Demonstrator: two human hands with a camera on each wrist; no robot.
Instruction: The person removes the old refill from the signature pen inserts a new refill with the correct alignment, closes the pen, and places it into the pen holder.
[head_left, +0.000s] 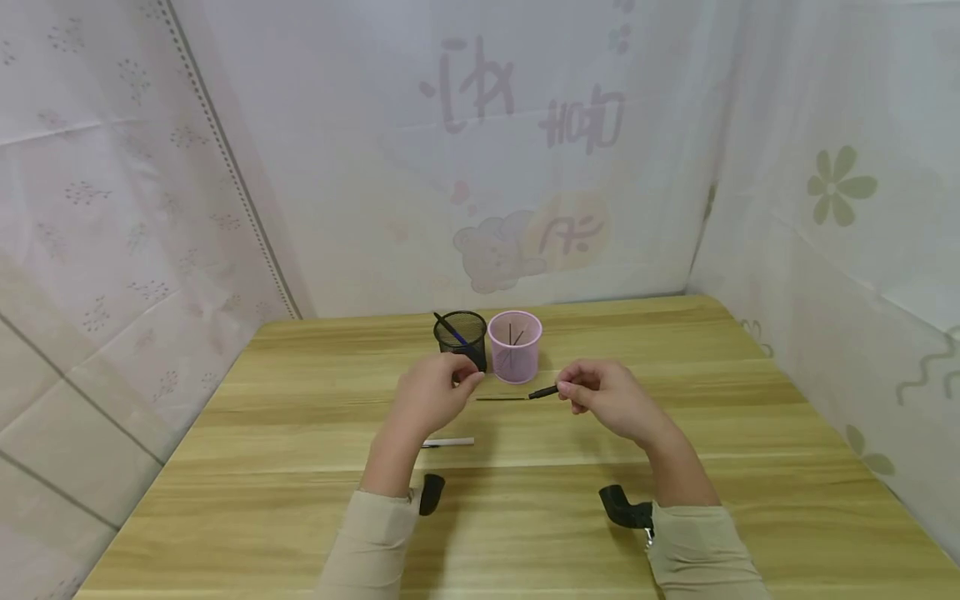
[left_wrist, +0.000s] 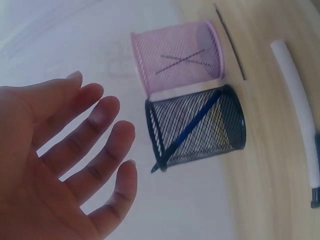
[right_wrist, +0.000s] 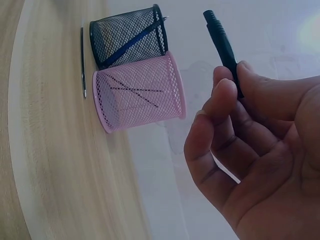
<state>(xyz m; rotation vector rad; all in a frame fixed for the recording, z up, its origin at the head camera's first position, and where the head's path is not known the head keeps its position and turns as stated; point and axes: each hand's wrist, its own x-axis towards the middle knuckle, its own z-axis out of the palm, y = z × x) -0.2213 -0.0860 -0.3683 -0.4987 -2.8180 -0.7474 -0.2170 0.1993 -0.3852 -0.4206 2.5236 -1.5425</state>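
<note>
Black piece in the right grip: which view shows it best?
The right wrist view: the black piece looks largest there, its stepped end unobstructed and its other end pinched in the right grip. The head view shows it too, but small; the left wrist view doesn't show it.

In the head view, the left forearm rises from the bottom of the frame, left of centre, its beige sleeve ending below the wrist. The left hand bends inward at centre. The left wrist view shows its palm, the fingers slightly spread and gently bent, holding nothing. The right forearm slants up from the lower right, likewise sleeved, to the right hand, right of centre. In the right wrist view, its thumb pinches against the forefinger, the other fingers curled.
</note>
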